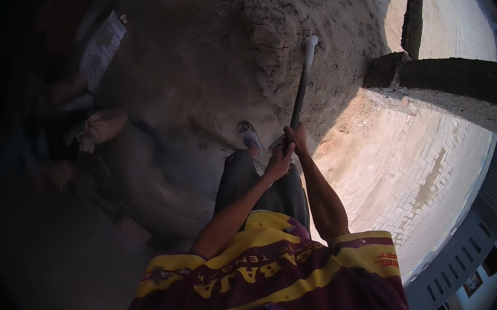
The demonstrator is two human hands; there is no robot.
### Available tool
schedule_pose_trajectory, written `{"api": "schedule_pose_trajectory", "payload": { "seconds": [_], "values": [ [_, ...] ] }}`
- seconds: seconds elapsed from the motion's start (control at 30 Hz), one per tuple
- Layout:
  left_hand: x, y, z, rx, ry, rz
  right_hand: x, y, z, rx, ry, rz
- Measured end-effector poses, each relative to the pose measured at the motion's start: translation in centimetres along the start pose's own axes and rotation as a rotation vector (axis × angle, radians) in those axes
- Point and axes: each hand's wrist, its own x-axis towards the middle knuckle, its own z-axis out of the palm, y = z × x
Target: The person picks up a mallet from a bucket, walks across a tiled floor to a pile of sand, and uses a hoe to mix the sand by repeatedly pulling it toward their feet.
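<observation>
In my head view, rough dirt ground [207, 85] spreads shaded through the upper centre, with sunlit paving [401, 187] at right. At left lie a tan sack [108, 125] and a pale sack [102, 51], contents hidden. My left hand [279, 164] and right hand [297, 137] are wrapped round a dark pole [300, 91], which runs from frame centre toward the top.

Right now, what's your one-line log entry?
left fingers: gripping long dark pale-tipped pole | right fingers: same pole, nearer tip | ahead: rough brown soil
</observation>
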Motion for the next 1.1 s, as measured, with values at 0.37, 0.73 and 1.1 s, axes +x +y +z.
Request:
{"api": "schedule_pose_trajectory", "payload": {
  "seconds": [0.37, 0.73, 1.1],
  "values": [
    [-0.8, 1.5, 1.0, 0.488, 0.306, -0.141, 7.4, -2.1, -1.4, 0.468, -0.369, 0.226],
    [-9.5, -8.1, -3.6, 0.359, 0.533, -0.093, 12.0, 5.8, 6.1, 0.204, -0.446, 0.022],
    [-37.9, -23.4, 2.0, 0.393, 0.533, -0.546, -22.6, 17.0, 11.5, 0.318, -0.632, 0.403]
  ]
}}
